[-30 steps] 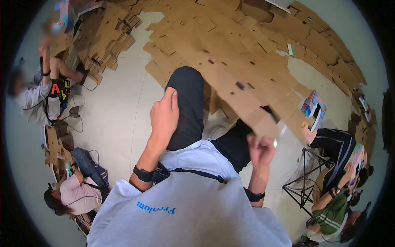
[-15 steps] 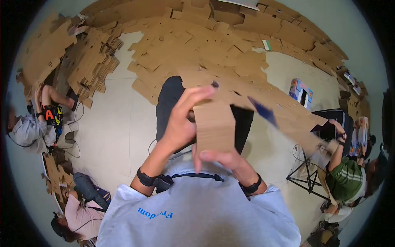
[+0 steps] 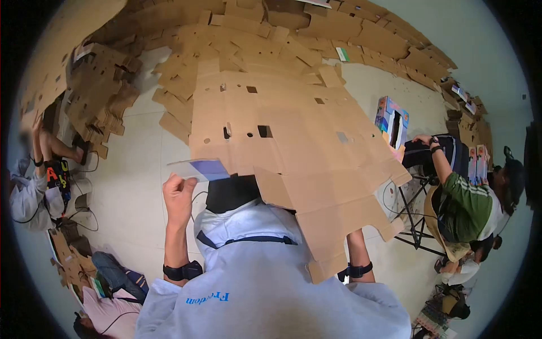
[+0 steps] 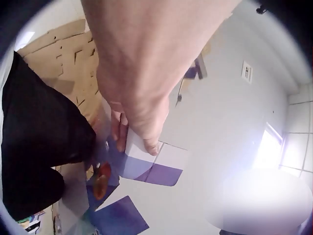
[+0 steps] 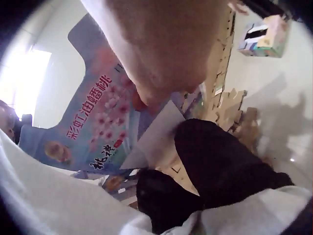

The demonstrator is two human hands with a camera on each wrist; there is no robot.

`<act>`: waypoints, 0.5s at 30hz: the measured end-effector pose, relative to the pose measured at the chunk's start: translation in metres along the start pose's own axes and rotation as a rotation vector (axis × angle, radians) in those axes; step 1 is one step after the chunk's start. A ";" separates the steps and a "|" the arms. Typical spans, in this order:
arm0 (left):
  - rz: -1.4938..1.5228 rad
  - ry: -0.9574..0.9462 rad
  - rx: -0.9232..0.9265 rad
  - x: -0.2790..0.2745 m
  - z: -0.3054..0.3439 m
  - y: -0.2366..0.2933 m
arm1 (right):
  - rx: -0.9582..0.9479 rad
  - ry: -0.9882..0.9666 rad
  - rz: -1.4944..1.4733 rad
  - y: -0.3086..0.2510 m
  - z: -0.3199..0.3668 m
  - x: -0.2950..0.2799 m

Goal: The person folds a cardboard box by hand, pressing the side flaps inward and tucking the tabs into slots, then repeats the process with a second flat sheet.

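Observation:
A large flattened cardboard box (image 3: 305, 164), plain brown with several cut holes, spreads over my lap and out in front. At its near left corner, my left hand (image 3: 179, 199) pinches a white-and-purple flap (image 3: 210, 168) between thumb and fingers. The left wrist view shows the thumb (image 4: 152, 147) lying on that flap. In the head view the near right part of the box covers my right hand. From the right wrist, my right hand (image 5: 164, 73) is against the printed blue-and-pink underside (image 5: 93, 117), its fingers mostly hidden, so I cannot tell their grip.
More flattened cardboard (image 3: 271, 39) covers the floor ahead, with stacks (image 3: 96, 96) at the left. A colourful carton (image 3: 391, 121) stands on the floor at right, near a person in green (image 3: 471, 206) and a black stool frame (image 3: 415, 226). Other people sit at left.
My left hand went from my knee to the box, then left to the flap. The box has swung from my right side to across my lap, and now hides my right hand.

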State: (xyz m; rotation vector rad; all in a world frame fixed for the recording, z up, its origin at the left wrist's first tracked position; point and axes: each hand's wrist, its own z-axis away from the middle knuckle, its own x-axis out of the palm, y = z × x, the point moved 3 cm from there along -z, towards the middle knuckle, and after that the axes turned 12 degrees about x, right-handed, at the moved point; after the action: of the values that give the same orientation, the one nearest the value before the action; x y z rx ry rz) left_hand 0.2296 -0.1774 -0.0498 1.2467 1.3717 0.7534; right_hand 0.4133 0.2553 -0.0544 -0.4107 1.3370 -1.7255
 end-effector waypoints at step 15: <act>-0.161 -0.059 0.252 -0.056 0.010 0.096 | -0.534 -0.270 0.533 -0.022 0.089 0.007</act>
State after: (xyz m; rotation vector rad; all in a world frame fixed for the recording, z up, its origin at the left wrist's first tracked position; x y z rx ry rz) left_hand 0.2566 -0.2087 0.0537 1.3222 1.5316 0.4383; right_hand 0.4633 0.1965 -0.0043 -0.5050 1.5246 -0.8370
